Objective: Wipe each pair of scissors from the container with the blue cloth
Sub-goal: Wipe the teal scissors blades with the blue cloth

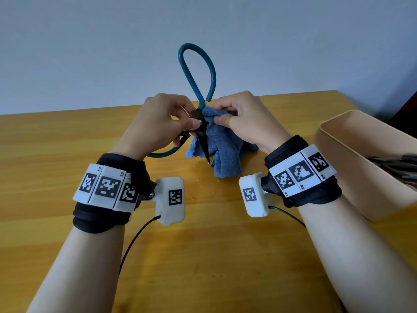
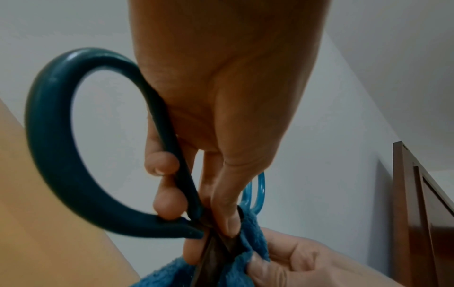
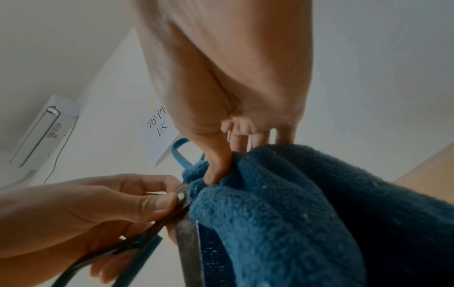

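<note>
Yellow wooden table (image 1: pixel 67 141) below, left hand (image 1: pixel 158 123) pinches the teal-handled scissors (image 1: pixel 204 141) at the pivot, right hand (image 1: pixel 246 123) just beside it grips the blue cloth (image 1: pixel 222 145), which should slide tipward, container (image 1: pixel 352 159) farther right.

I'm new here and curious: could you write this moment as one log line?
step: wiping | left hand: grips scissors at pivot | right hand: pinches cloth against blades | container: more tools inside, at right
</note>
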Demonstrator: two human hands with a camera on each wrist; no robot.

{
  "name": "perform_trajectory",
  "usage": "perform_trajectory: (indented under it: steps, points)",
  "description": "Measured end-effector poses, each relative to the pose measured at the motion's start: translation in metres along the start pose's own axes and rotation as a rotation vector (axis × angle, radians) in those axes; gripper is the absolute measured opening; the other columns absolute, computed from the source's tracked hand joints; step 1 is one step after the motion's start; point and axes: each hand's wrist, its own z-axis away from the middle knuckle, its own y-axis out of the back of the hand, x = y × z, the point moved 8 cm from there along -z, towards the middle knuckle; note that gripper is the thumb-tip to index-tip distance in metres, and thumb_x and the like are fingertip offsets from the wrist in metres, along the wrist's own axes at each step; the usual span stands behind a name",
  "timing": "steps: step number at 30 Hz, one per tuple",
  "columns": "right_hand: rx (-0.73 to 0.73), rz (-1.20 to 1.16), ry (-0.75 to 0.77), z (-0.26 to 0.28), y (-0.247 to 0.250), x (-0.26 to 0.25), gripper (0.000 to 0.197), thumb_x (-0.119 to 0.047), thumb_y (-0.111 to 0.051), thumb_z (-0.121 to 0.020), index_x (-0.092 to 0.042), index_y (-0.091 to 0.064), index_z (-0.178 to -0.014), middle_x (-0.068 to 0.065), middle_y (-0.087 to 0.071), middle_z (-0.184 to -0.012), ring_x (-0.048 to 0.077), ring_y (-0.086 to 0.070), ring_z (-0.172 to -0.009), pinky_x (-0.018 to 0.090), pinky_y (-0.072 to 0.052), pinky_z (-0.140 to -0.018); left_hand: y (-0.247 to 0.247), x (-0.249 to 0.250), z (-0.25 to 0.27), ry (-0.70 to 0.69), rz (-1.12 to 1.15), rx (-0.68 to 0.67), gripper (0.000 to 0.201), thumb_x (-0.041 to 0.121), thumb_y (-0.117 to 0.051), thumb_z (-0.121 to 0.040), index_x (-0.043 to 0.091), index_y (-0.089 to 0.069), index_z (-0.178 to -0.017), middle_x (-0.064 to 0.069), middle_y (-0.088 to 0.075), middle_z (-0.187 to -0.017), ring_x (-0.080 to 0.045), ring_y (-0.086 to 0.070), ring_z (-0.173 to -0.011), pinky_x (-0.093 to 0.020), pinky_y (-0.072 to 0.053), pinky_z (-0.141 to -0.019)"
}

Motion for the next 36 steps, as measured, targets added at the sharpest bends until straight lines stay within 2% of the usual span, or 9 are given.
perform_trajectory:
  steps: [7, 11, 13, 15, 20, 26, 28, 31, 36]
  points:
    - [0.031, -0.037, -0.049, 0.0, 0.0, 0.006, 0.029, -0.032, -0.084, -0.077, -0.007, -0.071, -0.082, -0.002, -0.061, -0.07, 0.007, -0.051, -0.062, 0.016, -0.037, -0.053, -0.003, 0.004, 0.0, -0.012, 0.003, -0.02, 0.009, 0.019, -0.073, -0.091, 0.016, -0.066, -0.088, 0.006, -0.075, -0.068, -0.016, -0.059, -0.046, -0.008, -0.039, -0.048]
    - [-0.03, -0.023, -0.034, 0.001, -0.004, 0.002, 0.009, -0.019, -0.072, -0.089, -0.014, -0.077, -0.094, 0.004, -0.074, -0.086, 0.013, -0.064, -0.079, 0.018, -0.047, -0.067, -0.002, 0.0, 0.0, -0.005, -0.008, -0.028, 0.009, 0.02, -0.073, -0.091, 0.015, -0.067, -0.089, 0.007, -0.075, -0.069, -0.017, -0.06, -0.047, -0.008, -0.04, -0.048]
    - [-0.059, -0.021, -0.039, 0.002, -0.004, 0.002, 0.015, -0.011, -0.068, -0.092, -0.014, -0.077, -0.103, 0.001, -0.074, -0.089, 0.009, -0.065, -0.083, 0.014, -0.049, -0.072, -0.002, -0.002, 0.0, 0.002, -0.014, -0.027, 0.009, 0.021, -0.073, -0.092, 0.015, -0.067, -0.091, 0.007, -0.075, -0.069, -0.017, -0.06, -0.048, -0.008, -0.039, -0.048]
    - [-0.051, -0.021, -0.041, 0.001, -0.003, 0.004, 0.016, -0.012, -0.069, -0.091, -0.013, -0.076, -0.105, 0.002, -0.075, -0.092, 0.013, -0.069, -0.087, 0.021, -0.053, -0.077, -0.001, -0.001, 0.0, 0.001, -0.017, -0.017, 0.009, 0.02, -0.073, -0.091, 0.014, -0.067, -0.09, 0.008, -0.074, -0.068, -0.016, -0.059, -0.047, -0.008, -0.038, -0.047]
    - [0.013, -0.062, -0.055, 0.0, 0.0, 0.005, 0.022, -0.03, -0.082, -0.08, -0.011, -0.074, -0.084, 0.003, -0.071, -0.079, 0.006, -0.059, -0.069, 0.019, -0.045, -0.061, -0.003, 0.004, 0.0, -0.014, -0.002, -0.019, 0.008, 0.019, -0.073, -0.092, 0.014, -0.067, -0.09, 0.006, -0.075, -0.069, -0.016, -0.059, -0.046, -0.009, -0.04, -0.049]
    - [-0.022, 0.001, 0.016, 0.002, -0.001, -0.008, 0.009, -0.02, -0.069, -0.092, -0.014, -0.075, -0.092, 0.004, -0.072, -0.087, 0.015, -0.064, -0.084, 0.018, -0.045, -0.066, -0.005, 0.003, -0.001, -0.017, -0.024, -0.034, 0.008, 0.023, -0.069, -0.095, 0.02, -0.063, -0.091, 0.003, -0.073, -0.073, -0.014, -0.059, -0.046, -0.024, -0.052, -0.062]
    - [-0.025, 0.051, 0.029, 0.003, -0.001, -0.01, 0.011, -0.017, -0.065, -0.094, -0.013, -0.074, -0.096, 0.005, -0.071, -0.087, 0.016, -0.063, -0.083, 0.018, -0.044, -0.064, -0.006, 0.002, -0.002, -0.022, -0.049, -0.041, 0.009, 0.025, -0.067, -0.096, 0.024, -0.06, -0.091, 0.004, -0.071, -0.073, -0.014, -0.061, -0.049, -0.025, -0.051, -0.061]
    - [-0.034, 0.088, 0.034, 0.003, -0.002, -0.011, 0.013, -0.012, -0.06, -0.096, -0.012, -0.074, -0.098, 0.007, -0.07, -0.086, 0.016, -0.059, -0.078, 0.011, -0.038, -0.057, -0.01, 0.004, -0.002, -0.051, -0.13, -0.066, 0.009, 0.028, -0.064, -0.098, 0.026, -0.056, -0.094, 0.008, -0.07, -0.076, -0.001, -0.059, -0.056, -0.025, -0.044, -0.062]
    - [0.014, 0.06, 0.038, 0.003, 0.007, -0.011, 0.014, -0.024, -0.07, -0.091, -0.012, -0.077, -0.09, 0.005, -0.072, -0.082, 0.013, -0.063, -0.077, 0.016, -0.043, -0.06, -0.005, 0.006, -0.001, -0.067, -0.066, -0.063, 0.009, 0.025, -0.064, -0.097, 0.028, -0.059, -0.091, 0.005, -0.072, -0.074, -0.001, -0.058, -0.06, -0.035, -0.05, -0.074]
